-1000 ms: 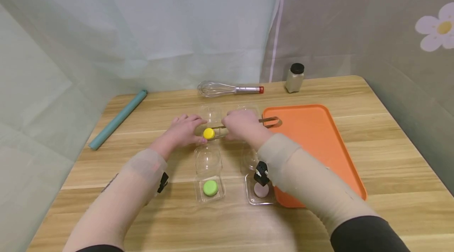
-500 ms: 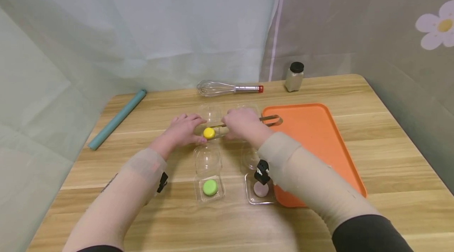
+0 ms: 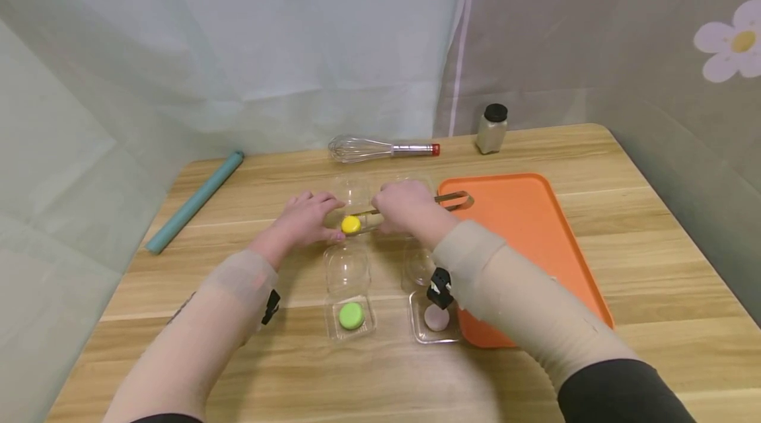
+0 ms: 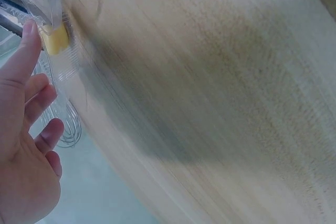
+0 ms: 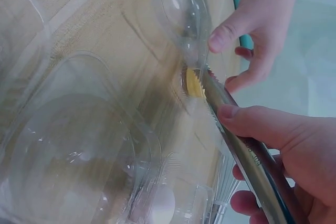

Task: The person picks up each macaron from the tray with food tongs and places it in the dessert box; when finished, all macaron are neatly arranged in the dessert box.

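The yellow macaron (image 3: 350,225) sat in its clear clamshell box (image 5: 181,35), pinched between the tongs (image 5: 247,156) your right hand (image 3: 404,208) gripped. Your left hand (image 3: 306,218) steadied the box, fingers relaxed. Best squeezed gently, lifted straight up.

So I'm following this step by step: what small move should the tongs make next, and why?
Probably lift the yellow macaron straight up. The metal tongs in the right hand already pinch it inside the clear plastic clamshell box, which the left hand steadies, so it seems ready to come out.
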Demonstrator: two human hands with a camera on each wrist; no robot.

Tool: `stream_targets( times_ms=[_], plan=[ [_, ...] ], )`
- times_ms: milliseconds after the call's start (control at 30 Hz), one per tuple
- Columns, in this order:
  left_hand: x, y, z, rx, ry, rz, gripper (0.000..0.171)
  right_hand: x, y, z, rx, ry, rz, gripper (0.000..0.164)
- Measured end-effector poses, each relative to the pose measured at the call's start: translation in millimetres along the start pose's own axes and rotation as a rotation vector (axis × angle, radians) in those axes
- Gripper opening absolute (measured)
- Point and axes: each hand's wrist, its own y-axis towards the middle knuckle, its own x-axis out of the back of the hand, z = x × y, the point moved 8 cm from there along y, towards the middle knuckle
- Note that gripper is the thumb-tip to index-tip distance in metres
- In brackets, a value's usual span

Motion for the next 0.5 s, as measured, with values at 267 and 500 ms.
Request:
stream_targets(
  times_ms=[267,500],
  plan=[
    [-0.7,0.3,-0.7,-0.004,-0.003,0.001,0.075,4,-4,-9,-0.008,0.015,-0.030,0.043],
    [-1.4,-0.3,0.5,-0.004,0.005,0.005,0.075,5,-19,-27,0.007,0.070,-0.064,0.039]
  ],
)
